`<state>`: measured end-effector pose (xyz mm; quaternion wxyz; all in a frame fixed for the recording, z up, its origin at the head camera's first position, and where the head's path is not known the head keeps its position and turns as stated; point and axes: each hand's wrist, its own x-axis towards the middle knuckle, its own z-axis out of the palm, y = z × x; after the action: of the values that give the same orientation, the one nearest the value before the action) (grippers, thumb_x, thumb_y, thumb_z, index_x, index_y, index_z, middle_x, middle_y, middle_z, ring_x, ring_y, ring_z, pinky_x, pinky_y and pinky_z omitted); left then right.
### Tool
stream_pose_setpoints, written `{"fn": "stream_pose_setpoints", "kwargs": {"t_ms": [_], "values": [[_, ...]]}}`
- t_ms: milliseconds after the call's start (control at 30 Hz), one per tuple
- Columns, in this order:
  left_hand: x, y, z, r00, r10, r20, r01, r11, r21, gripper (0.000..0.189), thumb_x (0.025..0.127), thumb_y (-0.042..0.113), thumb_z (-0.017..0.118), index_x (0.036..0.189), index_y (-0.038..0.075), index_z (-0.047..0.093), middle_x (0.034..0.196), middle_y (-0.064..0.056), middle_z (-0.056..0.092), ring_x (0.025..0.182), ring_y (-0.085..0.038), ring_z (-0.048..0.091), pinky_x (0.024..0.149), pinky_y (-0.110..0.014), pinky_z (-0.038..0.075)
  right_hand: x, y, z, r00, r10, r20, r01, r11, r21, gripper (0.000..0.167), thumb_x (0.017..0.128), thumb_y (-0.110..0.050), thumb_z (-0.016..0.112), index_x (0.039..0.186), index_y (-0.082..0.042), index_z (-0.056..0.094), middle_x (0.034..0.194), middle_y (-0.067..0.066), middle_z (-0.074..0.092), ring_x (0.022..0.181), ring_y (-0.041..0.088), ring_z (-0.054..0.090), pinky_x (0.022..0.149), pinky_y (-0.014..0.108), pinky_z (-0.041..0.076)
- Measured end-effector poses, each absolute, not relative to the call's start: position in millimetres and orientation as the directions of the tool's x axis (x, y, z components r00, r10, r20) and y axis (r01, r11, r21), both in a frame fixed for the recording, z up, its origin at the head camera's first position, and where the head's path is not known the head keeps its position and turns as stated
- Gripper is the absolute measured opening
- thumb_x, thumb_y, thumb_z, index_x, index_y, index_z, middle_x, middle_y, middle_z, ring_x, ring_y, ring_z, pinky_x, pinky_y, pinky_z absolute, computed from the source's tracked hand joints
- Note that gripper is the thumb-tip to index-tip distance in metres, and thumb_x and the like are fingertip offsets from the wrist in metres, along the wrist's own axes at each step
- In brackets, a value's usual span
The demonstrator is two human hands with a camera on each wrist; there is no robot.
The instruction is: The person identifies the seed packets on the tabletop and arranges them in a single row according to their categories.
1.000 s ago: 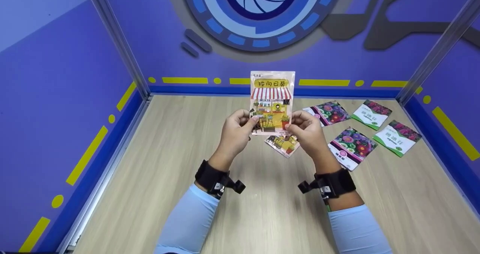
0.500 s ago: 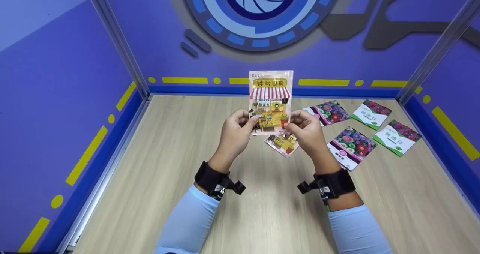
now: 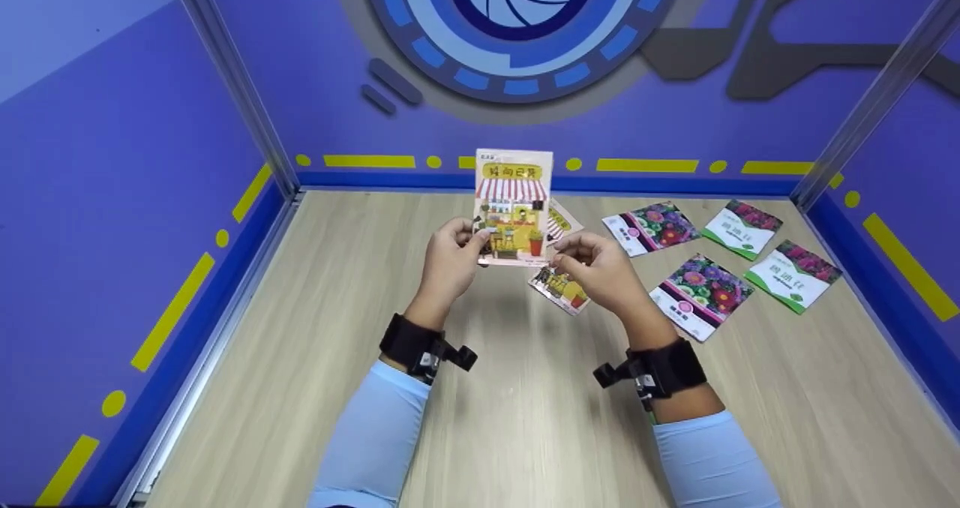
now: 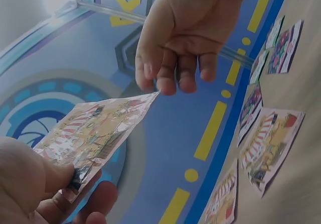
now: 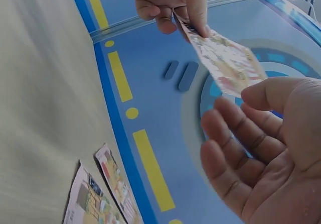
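My left hand (image 3: 450, 264) pinches a pink seed packet (image 3: 514, 208) by its lower left corner, thumb in front. The packet stands upright above the table, its striped-awning shop picture toward the head camera. Close to its lower right corner is my right hand (image 3: 606, 268), fingers loosely bent and holding nothing. In the left wrist view a small gap shows between the right fingertips (image 4: 168, 87) and the packet's corner. Two more pink packets lie on the table behind, one (image 3: 562, 219) partly hidden by the held packet, the other (image 3: 559, 289) partly covered by my right hand.
To the right on the wooden table (image 3: 337, 343) lie two purple-flower packets, one farther back (image 3: 652, 229) and one nearer (image 3: 703, 296). Two green-and-white packets, a far one (image 3: 744, 229) and a near one (image 3: 795, 275), lie beyond them. Blue printed walls (image 3: 300, 103) enclose the table.
My right hand has let go of the pink seed packet. My left hand has carried it a little left, uncovering part of another pink packet behind it.
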<state>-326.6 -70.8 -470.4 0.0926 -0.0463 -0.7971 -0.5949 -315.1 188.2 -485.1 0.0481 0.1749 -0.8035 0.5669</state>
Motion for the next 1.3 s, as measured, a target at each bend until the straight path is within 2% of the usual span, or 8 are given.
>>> {"fn": "stream_pose_setpoints", "kwargs": {"t_ms": [167, 267, 367, 567, 767, 900, 1000, 1300], "values": [[-346.6, -96.4, -487.3, -0.992, -0.057, 0.108, 0.084, 0.325, 0.942, 0.012, 0.097, 0.017, 0.067, 0.103, 0.007, 0.068, 0.086, -0.005, 0.071, 0.069, -0.02, 0.065, 0.062, -0.037, 0.057, -318.9, 187.2, -497.2, -0.935, -0.243, 0.259, -0.353, 0.55, -0.757, 0.014, 0.09, -0.015, 0.073, 0.103, -0.01, 0.071, 0.093, -0.001, 0.072, 0.09, 0.019, 0.067, 0.083, 0.042, 0.054], [-356.6, -114.2, -499.0, -0.994, -0.085, 0.071, 0.034, 0.381, 0.924, 0.013, 0.097, 0.017, 0.067, 0.104, 0.006, 0.068, 0.088, -0.006, 0.072, 0.072, -0.02, 0.066, 0.064, -0.037, 0.057, -323.7, 189.8, -507.6, -0.938, -0.232, 0.257, -0.346, 0.626, -0.699, 0.016, 0.091, -0.014, 0.072, 0.104, -0.005, 0.071, 0.097, 0.002, 0.073, 0.096, 0.023, 0.068, 0.089, 0.047, 0.052], [-361.9, -133.2, -509.0, -0.995, -0.098, 0.034, -0.018, 0.487, 0.873, 0.014, 0.097, 0.02, 0.066, 0.104, 0.008, 0.067, 0.091, -0.004, 0.071, 0.077, -0.021, 0.066, 0.066, -0.036, 0.054, -328.6, 194.7, -517.6, -0.954, -0.198, 0.225, -0.298, 0.699, -0.65, 0.019, 0.091, -0.017, 0.072, 0.107, -0.006, 0.071, 0.102, 0.005, 0.073, 0.099, 0.025, 0.067, 0.092, 0.046, 0.051], [-364.7, -164.1, -524.4, -0.988, -0.145, -0.052, -0.136, 0.657, 0.742, 0.017, 0.098, 0.024, 0.062, 0.104, 0.009, 0.067, 0.103, -0.007, 0.068, 0.092, -0.026, 0.063, 0.077, -0.043, 0.05, -334.9, 203.7, -534.9, -0.974, -0.174, 0.143, -0.224, 0.821, -0.525, 0.029, 0.088, -0.023, 0.074, 0.113, -0.009, 0.071, 0.116, 0.011, 0.067, 0.11, 0.031, 0.062, 0.097, 0.048, 0.048], [-365.3, -185.2, -535.0, -0.961, -0.257, -0.099, -0.266, 0.775, 0.572, 0.019, 0.094, 0.023, 0.058, 0.1, 0.008, 0.067, 0.098, -0.01, 0.068, 0.085, -0.03, 0.063, 0.071, -0.046, 0.049, -335.7, 210.3, -547.5, -0.969, -0.236, 0.075, -0.247, 0.887, -0.39, 0.048, 0.08, -0.03, 0.083, 0.121, -0.009, 0.071, 0.127, 0.019, 0.058, 0.118, 0.039, 0.054, 0.102, 0.054, 0.044], [-366.0, -196.2, -541.1, -0.946, -0.293, -0.138, -0.322, 0.809, 0.492, 0.017, 0.091, 0.02, 0.056, 0.095, 0.009, 0.067, 0.093, -0.009, 0.067, 0.081, -0.028, 0.061, 0.066, -0.042, 0.048, -335.3, 214.4, -552.1, -0.963, -0.27, 0.025, -0.26, 0.894, -0.365, 0.051, 0.079, -0.032, 0.084, 0.122, -0.009, 0.07, 0.13, 0.021, 0.056, 0.122, 0.038, 0.052, 0.104, 0.054, 0.041], [-365.5, -201.0, -544.7, -0.946, -0.277, -0.166, -0.324, 0.817, 0.478, 0.018, 0.09, 0.021, 0.056, 0.094, 0.008, 0.067, 0.093, -0.01, 0.066, 0.08, -0.028, 0.06, 0.066, -0.041, 0.047, -335.1, 217.5, -554.0, -0.962, -0.272, 0.009, -0.257, 0.895, -0.364, 0.048, 0.08, -0.033, 0.084, 0.12, -0.009, 0.071, 0.129, 0.02, 0.057, 0.121, 0.037, 0.052, 0.105, 0.053, 0.041], [-364.0, -210.3, -549.5, -0.949, -0.299, -0.103, -0.31, 0.816, 0.489, 0.028, 0.09, 0.018, 0.061, 0.111, 0.001, 0.064, 0.103, -0.016, 0.067, 0.091, -0.033, 0.063, 0.077, -0.047, 0.05, -335.2, 221.6, -549.0, -0.945, -0.327, -0.03, -0.298, 0.891, -0.342, 0.045, 0.082, -0.027, 0.083, 0.122, -0.009, 0.071, 0.132, 0.019, 0.057, 0.12, 0.04, 0.053, 0.103, 0.053, 0.043]]}}
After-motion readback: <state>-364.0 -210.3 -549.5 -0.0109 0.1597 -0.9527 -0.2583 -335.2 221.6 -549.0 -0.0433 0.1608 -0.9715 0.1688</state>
